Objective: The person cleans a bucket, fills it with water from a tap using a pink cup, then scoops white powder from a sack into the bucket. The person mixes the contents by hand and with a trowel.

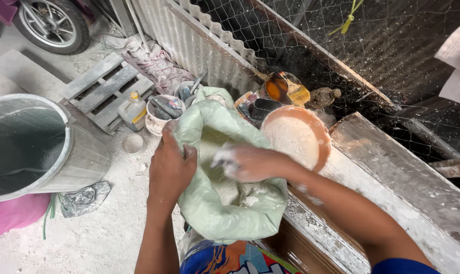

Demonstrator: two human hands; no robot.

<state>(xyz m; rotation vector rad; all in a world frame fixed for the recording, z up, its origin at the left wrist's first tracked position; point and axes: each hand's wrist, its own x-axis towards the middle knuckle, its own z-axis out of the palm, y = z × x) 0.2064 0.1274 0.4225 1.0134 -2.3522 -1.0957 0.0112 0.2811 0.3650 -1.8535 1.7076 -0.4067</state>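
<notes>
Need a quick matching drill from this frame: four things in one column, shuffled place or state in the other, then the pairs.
Things:
1. left hand
2. right hand
3. orange bowl
4. metal tub

Places or states:
A. standing on the ground at far left
B. gripping the rim of the pale green bag
C. dusted white, at the bag's mouth
D. filled with white powder, on the dusty ledge

Pairs: 1-B, 2-C, 3-D, 4-A
</notes>
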